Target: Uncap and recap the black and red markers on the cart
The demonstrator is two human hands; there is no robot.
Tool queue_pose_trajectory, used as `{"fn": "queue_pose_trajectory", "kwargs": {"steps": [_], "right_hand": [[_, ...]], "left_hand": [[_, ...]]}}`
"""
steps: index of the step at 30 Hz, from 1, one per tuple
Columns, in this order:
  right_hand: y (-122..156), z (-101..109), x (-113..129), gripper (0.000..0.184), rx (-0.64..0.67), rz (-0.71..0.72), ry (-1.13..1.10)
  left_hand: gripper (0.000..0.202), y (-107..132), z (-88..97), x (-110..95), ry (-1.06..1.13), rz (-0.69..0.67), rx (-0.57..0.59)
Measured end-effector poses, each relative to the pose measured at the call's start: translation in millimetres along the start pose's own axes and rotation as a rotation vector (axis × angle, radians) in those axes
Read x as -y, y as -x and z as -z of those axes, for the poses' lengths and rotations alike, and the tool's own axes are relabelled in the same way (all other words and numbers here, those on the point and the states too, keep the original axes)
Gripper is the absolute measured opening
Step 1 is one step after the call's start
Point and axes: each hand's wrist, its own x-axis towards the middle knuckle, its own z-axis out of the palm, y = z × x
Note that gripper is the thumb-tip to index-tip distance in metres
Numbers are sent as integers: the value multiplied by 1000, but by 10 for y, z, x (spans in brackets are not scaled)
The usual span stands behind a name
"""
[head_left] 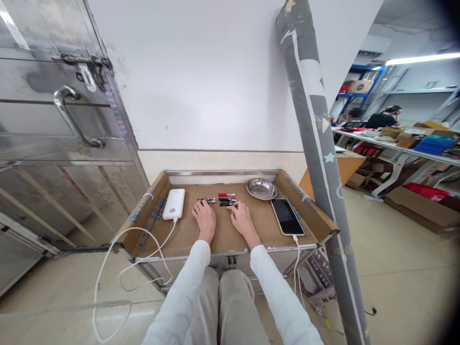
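Observation:
On the cardboard-covered tabletop, my left hand (204,219) has its fingers bent down over a slim black-and-silver item (211,200), closed on it. My right hand (243,218) pinches the end of a slim black item (224,204) with thumb and index finger. Just behind that lie another dark item (226,199) with a light end and a red one (225,194), side by side in a short column. They are too small to tell their kind. A round shiny metal dish (261,189) sits behind and right of my right hand.
A white power bank (174,204) with a cable lies left; a phone (287,217) with a charging cable lies right. Cardboard walls (305,208) edge the table. A tall grey wrapped roll (319,143) leans at the right. A metal door (64,120) stands left; people sit far right.

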Motion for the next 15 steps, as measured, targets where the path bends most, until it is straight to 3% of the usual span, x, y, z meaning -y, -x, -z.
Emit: {"fn": "queue_pose_trajectory", "kwargs": {"steps": [6,11,13,15], "right_hand": [[4,10,-18,27,-35,-48,1],[7,-40,-81,24,-93,-137,7],[3,-45,-86,26,-102,-147,-29],[-4,-27,-69,31,-127,-156,-101]], "left_hand": [[21,29,27,5,-35,11,-35],[20,33,35,29,-32,49,25],[22,24,44,43,47,28,49],[22,14,55,51,229,-75,78]]}}
